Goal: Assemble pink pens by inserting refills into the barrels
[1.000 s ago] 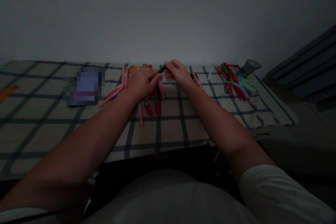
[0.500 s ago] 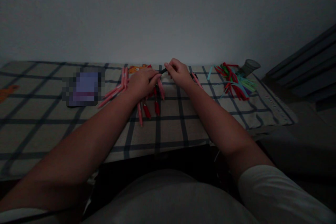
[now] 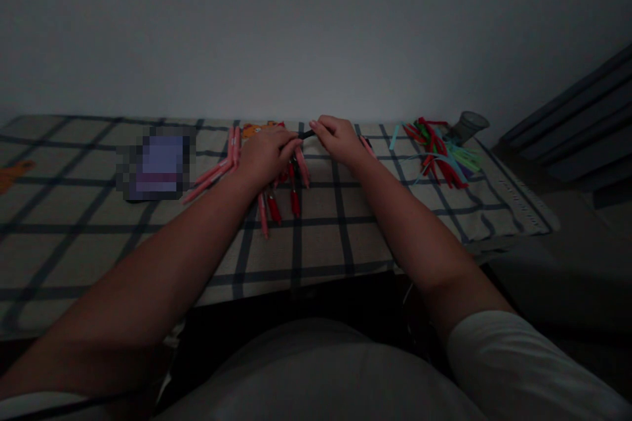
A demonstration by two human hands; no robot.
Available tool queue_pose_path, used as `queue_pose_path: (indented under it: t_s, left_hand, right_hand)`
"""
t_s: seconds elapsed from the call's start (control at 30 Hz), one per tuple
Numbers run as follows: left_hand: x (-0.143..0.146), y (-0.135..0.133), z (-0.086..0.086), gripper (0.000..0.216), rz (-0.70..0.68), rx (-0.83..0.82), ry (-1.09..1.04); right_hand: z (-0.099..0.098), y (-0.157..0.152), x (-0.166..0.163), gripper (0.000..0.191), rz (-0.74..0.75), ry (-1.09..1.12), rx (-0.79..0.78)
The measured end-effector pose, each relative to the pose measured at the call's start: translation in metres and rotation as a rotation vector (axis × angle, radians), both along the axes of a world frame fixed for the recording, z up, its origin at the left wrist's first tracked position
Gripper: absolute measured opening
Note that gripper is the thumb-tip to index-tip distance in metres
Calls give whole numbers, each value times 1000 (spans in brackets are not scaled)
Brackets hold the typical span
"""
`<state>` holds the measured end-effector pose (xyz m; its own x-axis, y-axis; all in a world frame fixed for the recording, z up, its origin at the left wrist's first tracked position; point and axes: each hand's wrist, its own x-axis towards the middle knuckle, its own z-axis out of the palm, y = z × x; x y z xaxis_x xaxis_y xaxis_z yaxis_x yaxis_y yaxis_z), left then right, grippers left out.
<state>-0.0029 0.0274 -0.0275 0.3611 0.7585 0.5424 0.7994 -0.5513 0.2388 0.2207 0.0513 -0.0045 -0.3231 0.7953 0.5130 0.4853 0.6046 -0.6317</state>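
A short dark pen-like stick (image 3: pixel 307 135) spans the gap between my hands, just above the cloth. My left hand (image 3: pixel 269 152) closes around its left end, palm down. At the other end, my right hand (image 3: pixel 336 138) pinches it with curled fingers. Pink pens (image 3: pixel 217 171) lie left of and under my left hand. Red-ended pens (image 3: pixel 295 200) stick out below that hand, near another pink pen (image 3: pixel 263 220). Behind my left hand lies an orange cartoon-animal item (image 3: pixel 261 130), partly covered. Pink sticks (image 3: pixel 368 145) show beside my right wrist.
A checked cloth (image 3: pixel 320 237) covers the table against the wall. To the left lies a blurred-out phone-like device (image 3: pixel 162 164). On the right are red, green and blue strips (image 3: pixel 439 154) beside a tipped grey cup (image 3: pixel 471 125).
My right hand has dropped slightly and its wrist has turned a little, and the dark stick lies flatter. My left hand has hardly moved.
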Motion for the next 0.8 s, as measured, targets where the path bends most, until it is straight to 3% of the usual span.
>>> queue_pose_path:
  t_s: [0.23, 0.8]
  left_hand:
    - [-2, 6, -3, 41, -50, 13, 2]
    - [-2, 3, -1, 34, -24, 11, -18]
  right_hand:
    - [1, 0, 3, 70, 23, -44, 13]
    - [4, -3, 0, 76, 27, -37, 13]
